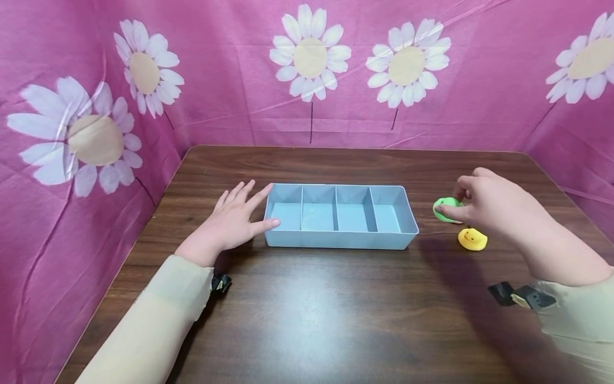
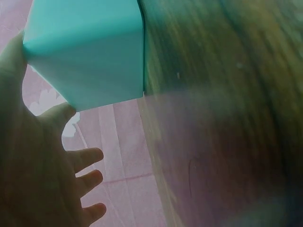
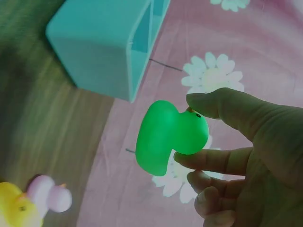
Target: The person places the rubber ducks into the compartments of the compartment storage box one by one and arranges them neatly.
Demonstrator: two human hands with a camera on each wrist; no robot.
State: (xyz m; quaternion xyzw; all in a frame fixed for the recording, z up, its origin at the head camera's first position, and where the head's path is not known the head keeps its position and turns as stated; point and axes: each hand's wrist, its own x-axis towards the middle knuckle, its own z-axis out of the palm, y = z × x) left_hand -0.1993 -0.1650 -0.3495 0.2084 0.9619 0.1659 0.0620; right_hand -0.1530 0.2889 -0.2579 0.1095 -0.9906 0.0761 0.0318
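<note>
Duck (image 1: 447, 202), green, is right of centre in the head view, its head pinched between thumb and fingertips of the right hand (image 1: 503, 205). A yellow duck (image 1: 472, 239) sits just below; the right wrist view shows a pink duck (image 3: 49, 194) beside it, lower left. Mid-frame, the left hand (image 1: 230, 221), fingers spread and gripping nothing, touches the tray (image 1: 340, 239). So rounded a head could slip from that fingertip hold; a low sweep could topple the yellow duck.
</note>
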